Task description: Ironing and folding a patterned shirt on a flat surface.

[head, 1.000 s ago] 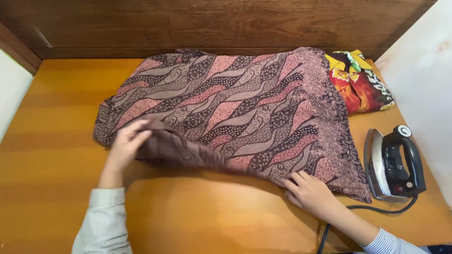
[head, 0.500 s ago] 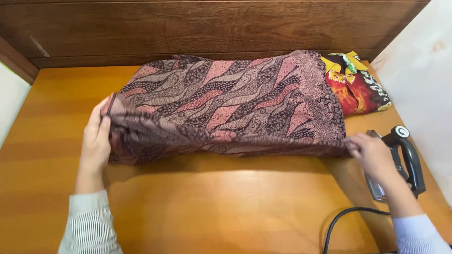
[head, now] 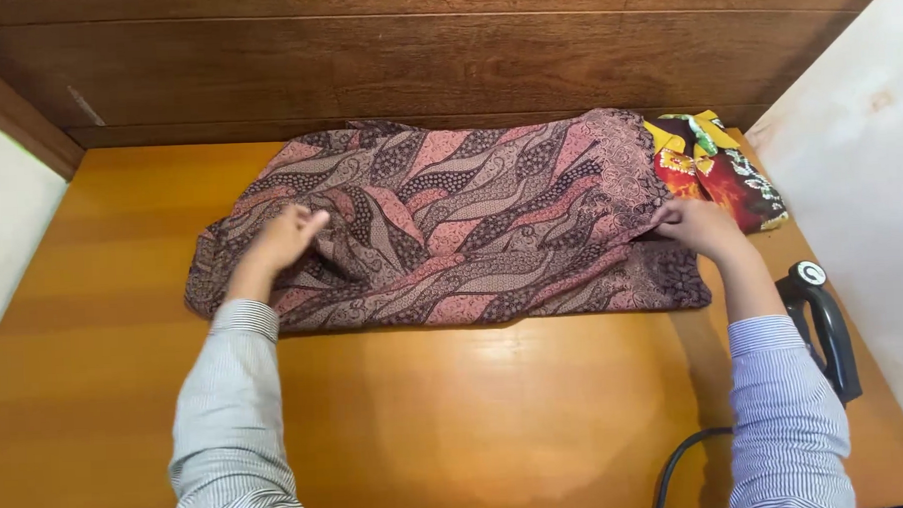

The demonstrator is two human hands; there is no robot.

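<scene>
A brown and pink patterned cloth [head: 470,213] lies folded over on the orange wooden table [head: 457,414]. My left hand [head: 283,240] rests on the cloth's left part, its fingers pinching the folded-over edge. My right hand [head: 699,225] grips the same edge at the cloth's right end. Both sleeves are striped.
A second folded cloth [head: 714,170], red, yellow and green, lies at the back right beside the patterned one. A black electric iron [head: 822,321] stands at the right edge, partly behind my right arm, with its cord [head: 679,456] trailing to the front. Wooden wall behind, white walls at both sides.
Both hands lifted the cloth's near edge, carried it away from me and laid it over the far part. The cloth now lies narrower, folded.
</scene>
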